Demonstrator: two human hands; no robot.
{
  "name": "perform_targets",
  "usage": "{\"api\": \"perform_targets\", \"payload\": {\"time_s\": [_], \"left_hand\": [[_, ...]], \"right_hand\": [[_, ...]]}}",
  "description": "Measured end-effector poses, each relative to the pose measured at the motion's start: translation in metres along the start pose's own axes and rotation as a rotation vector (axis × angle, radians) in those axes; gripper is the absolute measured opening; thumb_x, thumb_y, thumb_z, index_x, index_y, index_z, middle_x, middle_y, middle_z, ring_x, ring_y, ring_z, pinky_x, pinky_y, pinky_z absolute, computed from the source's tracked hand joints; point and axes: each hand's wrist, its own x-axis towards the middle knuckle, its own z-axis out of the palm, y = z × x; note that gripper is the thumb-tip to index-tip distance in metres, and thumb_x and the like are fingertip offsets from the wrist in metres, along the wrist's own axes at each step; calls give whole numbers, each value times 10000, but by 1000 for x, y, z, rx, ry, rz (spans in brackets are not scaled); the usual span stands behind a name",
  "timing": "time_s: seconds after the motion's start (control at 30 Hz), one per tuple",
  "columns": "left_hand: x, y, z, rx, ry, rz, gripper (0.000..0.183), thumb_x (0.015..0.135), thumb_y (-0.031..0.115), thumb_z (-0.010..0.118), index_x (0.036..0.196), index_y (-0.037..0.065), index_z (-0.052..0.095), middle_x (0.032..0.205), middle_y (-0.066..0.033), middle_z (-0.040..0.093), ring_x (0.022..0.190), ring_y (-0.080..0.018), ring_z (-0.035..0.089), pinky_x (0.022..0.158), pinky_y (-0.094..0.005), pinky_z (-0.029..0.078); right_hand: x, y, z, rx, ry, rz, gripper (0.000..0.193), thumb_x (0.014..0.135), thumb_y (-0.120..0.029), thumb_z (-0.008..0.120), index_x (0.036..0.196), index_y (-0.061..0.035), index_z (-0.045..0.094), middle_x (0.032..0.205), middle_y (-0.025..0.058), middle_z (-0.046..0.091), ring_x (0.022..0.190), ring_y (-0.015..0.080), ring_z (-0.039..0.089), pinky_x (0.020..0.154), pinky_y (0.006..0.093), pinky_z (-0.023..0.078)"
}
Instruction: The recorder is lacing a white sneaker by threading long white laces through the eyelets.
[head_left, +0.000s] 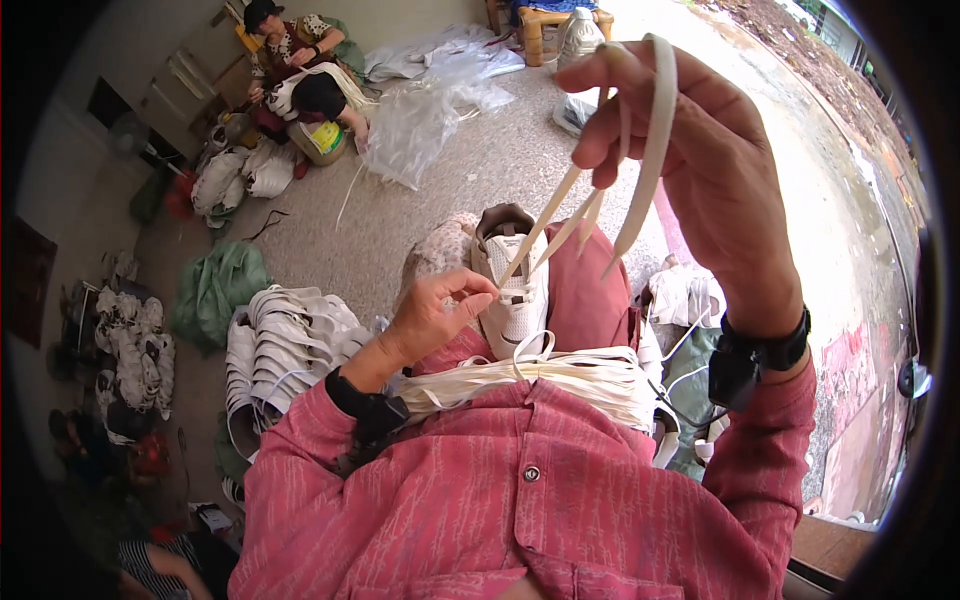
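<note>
From where I stand, the pale sports shoe (532, 303) sits upright in the seated person's lap. Its long axis runs almost straight out from the body, brown-lined heel away, toe toward the wearer's belly. On its right edge the pink trouser leg (590, 285) lies close alongside; on its left is patterned cloth (440, 245). Just below the toe, a thick bundle of cream laces (600, 385) lies across the waist, so there's little room at that end. Beyond the heel a broad stretch of speckled floor (440, 210) runs out to crumpled clear plastic (425, 125).

The left hand (440, 312) is at the shoe's lacing, thumb and forefinger pinched narrow on a cream lace (545, 222). The right hand (690, 140) is lifted above and to the right of the shoe, fingers curled around strands of lace, one loop hanging over them. Only those strands cross the air between that hand and the shoe.

Left of the shoe, stacked white shoes (290, 345) lean together beside a green sack (220, 290). Far beyond it, to the left, a co-worker (300, 75) sits by a tub (318, 145) with a yellow-green label; its print is too small to read.
</note>
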Motion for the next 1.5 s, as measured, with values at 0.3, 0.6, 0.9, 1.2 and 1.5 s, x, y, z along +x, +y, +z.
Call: {"api": "perform_targets", "payload": {"time_s": [0.3,0.6,0.9,1.2,1.5], "left_hand": [[24,10,48,-47,-46,42,374,892,214,662,1190,-5,606,1195,-129,623,952,-169,613,846,-300,478],[-23,25,-25,-667,-575,213,273,988,256,508,945,21,638,936,-138,656,871,-199,620,797,-316,493],[-109,-65,-128,-1064,765,-104,248,986,303,512,970,82,623,1027,-72,664,923,-195,636,708,-330,528],[-78,-103,-105,272,377,-335,236,919,210,599,982,-4,673,851,-24,662,762,-83,581,674,-239,459],[81,-35,-22,27,84,41,287,879,212,664,1087,16,640,953,-57,673,865,-123,606,789,-281,482]], "right_hand": [[-13,15,-24,112,57,25,374,1017,-205,386,1243,58,524,1189,205,597,817,169,641,719,300,527],[-101,90,-218,350,812,315,334,983,-187,504,1257,-1,541,1232,120,600,929,179,636,807,297,529],[-309,190,-317,55,1139,764,277,979,-222,522,1236,-124,559,1032,-7,673,630,59,552,512,223,439],[-307,211,-318,366,1182,577,141,965,-147,509,1045,-58,586,814,28,622,618,116,512,589,237,429],[-96,173,-100,-142,230,537,214,941,-183,602,1043,2,634,884,85,689,669,105,608,568,225,474]]}}
